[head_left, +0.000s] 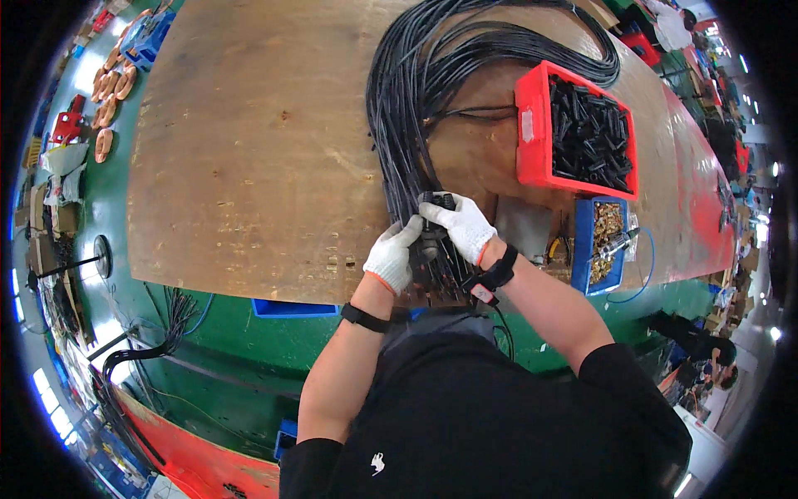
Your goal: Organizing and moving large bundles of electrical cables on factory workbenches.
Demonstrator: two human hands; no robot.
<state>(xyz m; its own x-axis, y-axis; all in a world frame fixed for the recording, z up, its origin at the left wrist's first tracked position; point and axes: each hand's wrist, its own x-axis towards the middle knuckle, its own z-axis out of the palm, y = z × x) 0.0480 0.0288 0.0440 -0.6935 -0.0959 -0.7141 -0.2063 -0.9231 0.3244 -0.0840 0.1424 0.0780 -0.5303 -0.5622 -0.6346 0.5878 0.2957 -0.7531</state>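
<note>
Apparently arranging black cable ends (431,249), holding them between left hand (391,256) and right hand (462,224), next needing a steady grip.

We see a wooden tabletop (249,150), matt and scuffed, roughly chipped toward its front edge. From its far edge sweep black cables (395,108) in smooth, faintly glossy plastic. Toward its right edge, the red box (534,158) and blue box (583,237) look like smooth plastic; shiny, brass-like metal pieces (608,220) fill the latter. Our hands (462,226) wear matt, knitted cloth gloves (391,259).
</note>
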